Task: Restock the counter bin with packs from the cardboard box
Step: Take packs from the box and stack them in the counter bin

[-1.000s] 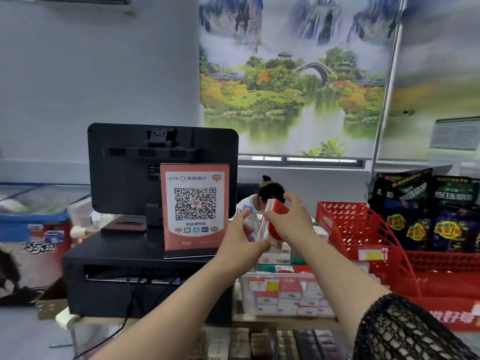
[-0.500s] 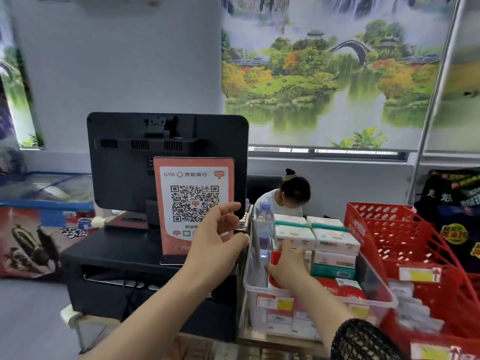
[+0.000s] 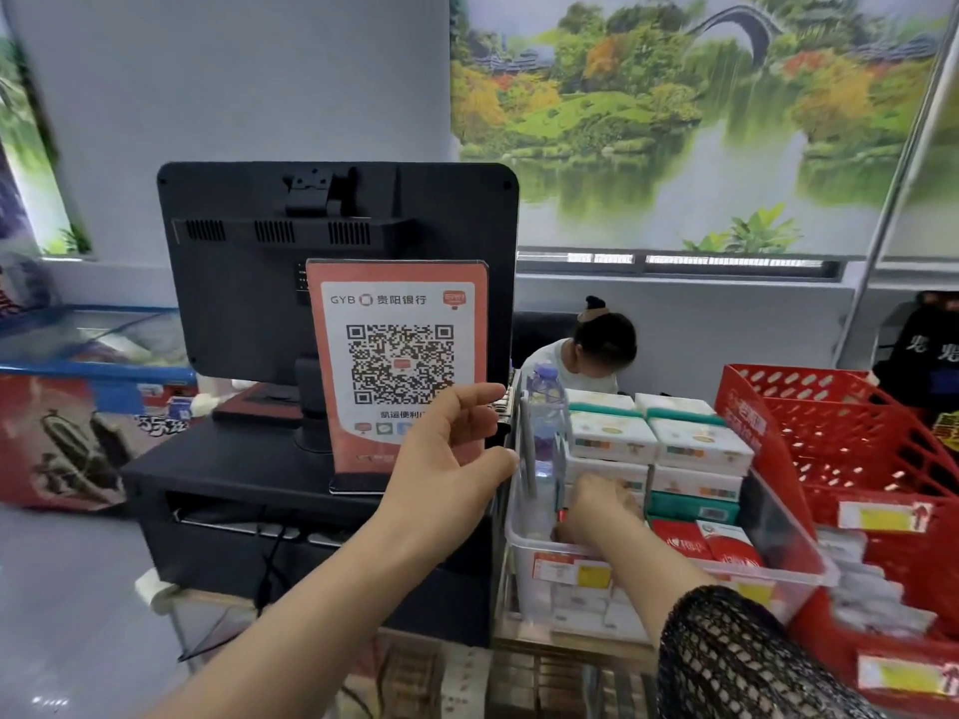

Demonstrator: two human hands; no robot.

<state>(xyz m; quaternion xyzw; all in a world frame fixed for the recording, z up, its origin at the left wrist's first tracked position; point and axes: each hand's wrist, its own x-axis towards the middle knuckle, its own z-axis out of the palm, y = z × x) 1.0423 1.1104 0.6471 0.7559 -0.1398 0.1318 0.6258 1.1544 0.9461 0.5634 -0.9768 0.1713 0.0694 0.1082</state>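
Right hand (image 3: pixel 597 511) reaches low into the bin (image 3: pixel 794 569); I cannot tell its grip. Left hand (image 3: pixel 451 459) hangs open, holding nothing. Best: place flush beside the stacked packs (image 3: pixel 612 441).

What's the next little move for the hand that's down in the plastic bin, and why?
Probably release the red pack and lift the right hand out. That hand is deep in the clear bin, beside the water bottle, with the pack low by its fingers and seemingly seated. The left hand hovers open, holding nothing.
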